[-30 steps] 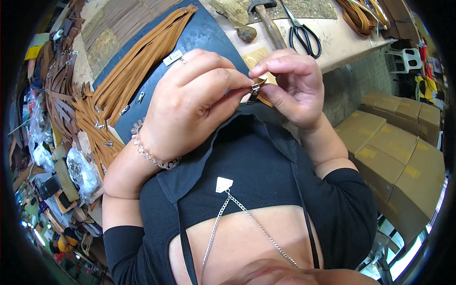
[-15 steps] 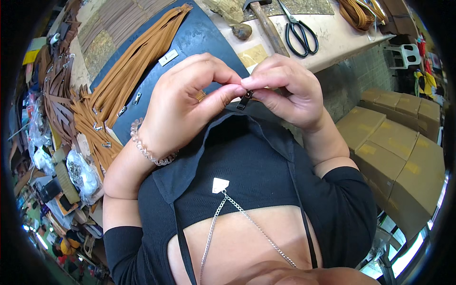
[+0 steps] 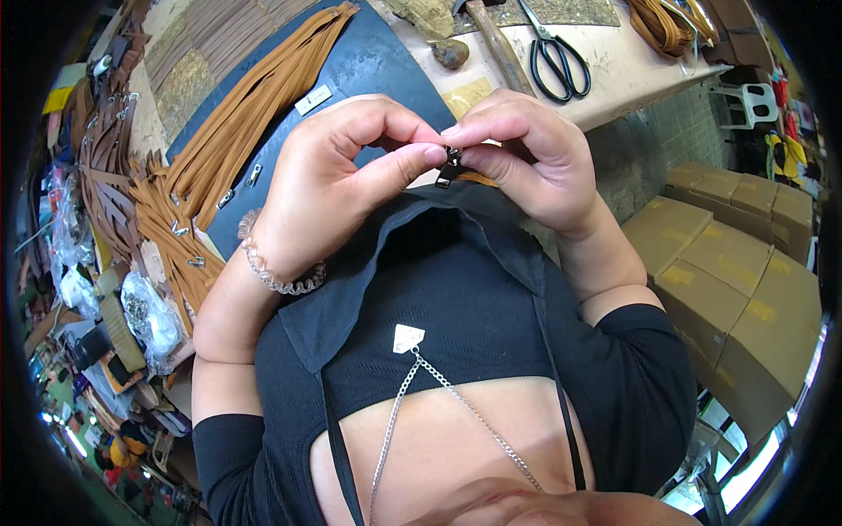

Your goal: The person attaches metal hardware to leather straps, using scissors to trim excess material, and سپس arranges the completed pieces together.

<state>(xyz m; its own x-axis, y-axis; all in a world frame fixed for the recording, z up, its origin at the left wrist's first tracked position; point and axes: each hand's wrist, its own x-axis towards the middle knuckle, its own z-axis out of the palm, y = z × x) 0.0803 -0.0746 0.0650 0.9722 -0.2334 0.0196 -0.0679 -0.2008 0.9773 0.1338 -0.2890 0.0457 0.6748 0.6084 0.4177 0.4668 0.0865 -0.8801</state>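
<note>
In front of my chest, both hands meet at a small dark metal zipper slider [image 3: 448,168] with its pull tab hanging down. My left hand [image 3: 338,180] pinches one side of it between thumb and index finger. From the other side, my right hand [image 3: 544,167] pinches it the same way. A bit of brown zipper tape [image 3: 481,178] shows under my right thumb; most of it is hidden. Beyond my left hand, a bundle of brown zipper tapes [image 3: 259,110] lies on a dark blue mat [image 3: 381,66]. Loose metal sliders [image 3: 253,174] rest beside the bundle.
Black-handled scissors [image 3: 560,66], a hammer [image 3: 500,48] and a brown lump [image 3: 451,54] lie on the far table. More brown strips [image 3: 662,31] sit at the back right. Cardboard boxes [image 3: 724,280] stand to my right; plastic bags [image 3: 151,316] and strips crowd the left.
The slider has turned a little, so more of its metal body shows between my fingertips. My right hand has shifted slightly, and brown tape now shows below its thumb.
</note>
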